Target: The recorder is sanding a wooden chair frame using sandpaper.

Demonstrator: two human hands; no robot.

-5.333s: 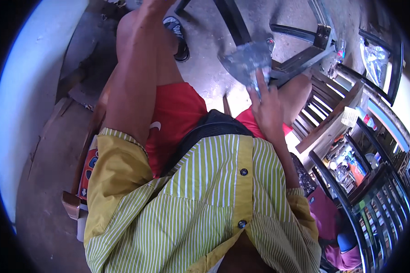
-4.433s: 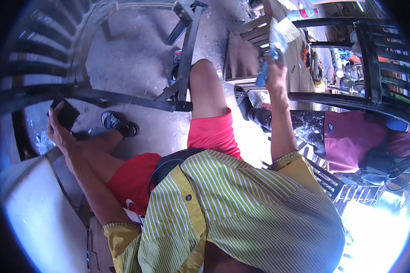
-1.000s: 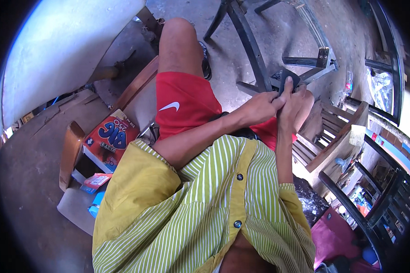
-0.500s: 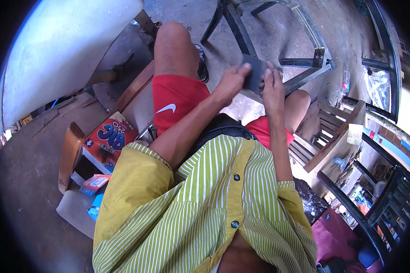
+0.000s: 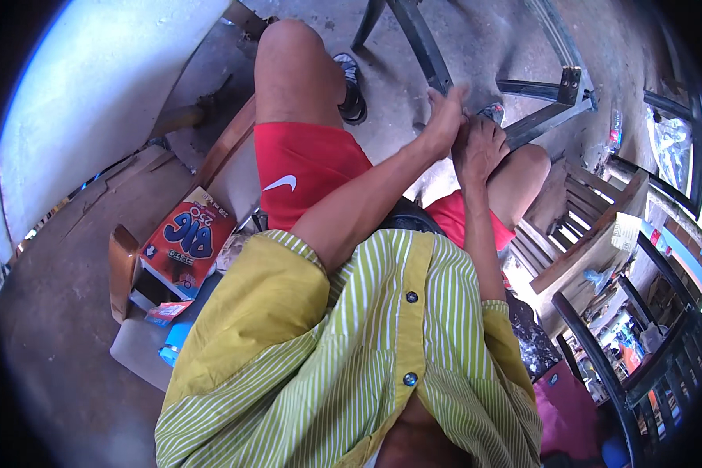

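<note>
My left hand (image 5: 443, 125) and my right hand (image 5: 480, 150) are close together above my lap, touching or nearly so. The left fingers are bent and slightly blurred at the tips, by the lower end of a dark frame leg (image 5: 420, 43). My right fingers are curled in just below. What lies between the hands is hidden. The dark leg belongs to a worn stool or chair frame (image 5: 550, 121) with a bolted bracket. From this view I cannot tell whether the left fingertips touch the leg.
A red and white box (image 5: 187, 242), a small red packet (image 5: 166, 312) and a blue object (image 5: 173, 343) lie on a chair seat at left. A large white panel (image 5: 93, 101) leans at upper left. Wooden slats (image 5: 565, 218) and a dark slatted chair (image 5: 655, 374) stand at right.
The flat dark grey sheet between my hands has gone out of sight. My hands have drawn together, the left shifting right. The view has shifted slightly.
</note>
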